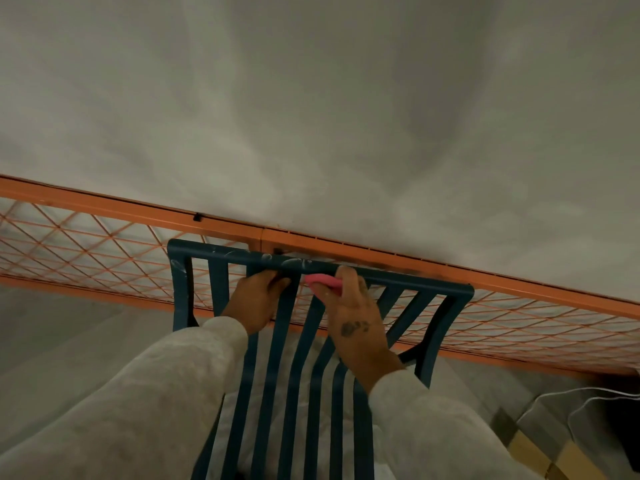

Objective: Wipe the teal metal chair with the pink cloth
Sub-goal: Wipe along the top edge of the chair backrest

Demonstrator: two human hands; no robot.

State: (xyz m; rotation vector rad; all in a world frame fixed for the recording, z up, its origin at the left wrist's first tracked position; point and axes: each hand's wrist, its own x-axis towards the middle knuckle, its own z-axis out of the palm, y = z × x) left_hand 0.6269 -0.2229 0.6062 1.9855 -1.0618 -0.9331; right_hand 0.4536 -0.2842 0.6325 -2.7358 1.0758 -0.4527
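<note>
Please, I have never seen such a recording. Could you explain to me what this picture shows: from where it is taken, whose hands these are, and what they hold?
There is no machine here. A person wears a camera on the head, so you look forward and down along their own two arms in pale sleeves. In front stands a teal metal chair with a slatted back. The left hand grips the chair just under its top rail. The right hand holds a pink cloth against that rail. Behind the chair runs an orange mesh frame, and above it is a grey wall.
</note>
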